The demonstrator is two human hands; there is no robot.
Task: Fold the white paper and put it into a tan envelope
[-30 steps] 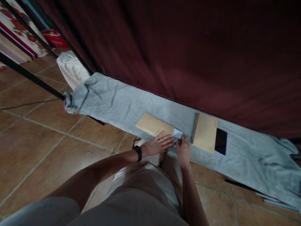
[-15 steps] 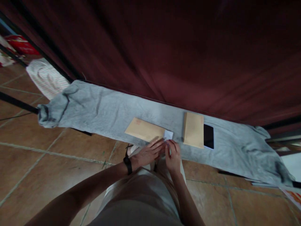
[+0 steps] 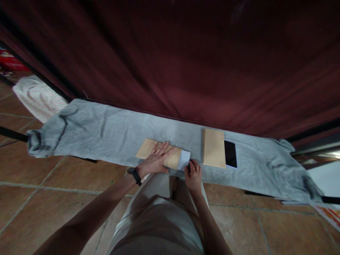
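Note:
A brown envelope (image 3: 145, 149) lies on a grey cloth (image 3: 106, 131) spread over a low narrow surface. My left hand (image 3: 156, 160) rests flat on that envelope, fingers spread, with a black watch on the wrist. A white paper (image 3: 184, 159) sticks out of the envelope's right end. My right hand (image 3: 193, 173) is at the paper's right edge, fingers curled against it, with something dark between the fingers. A second brown envelope (image 3: 213, 152) lies to the right, beside a black phone (image 3: 230, 153).
A dark red curtain (image 3: 186, 63) hangs right behind the cloth-covered surface. The floor is brown tile (image 3: 39, 198). A striped white cloth (image 3: 39, 101) lies at the far left, and a black bar (image 3: 12, 134) runs under the grey cloth's left end.
My left hand has moved from the envelope's right end up onto its middle and now lies flat. The white paper sticks out further. The view has shifted to the right.

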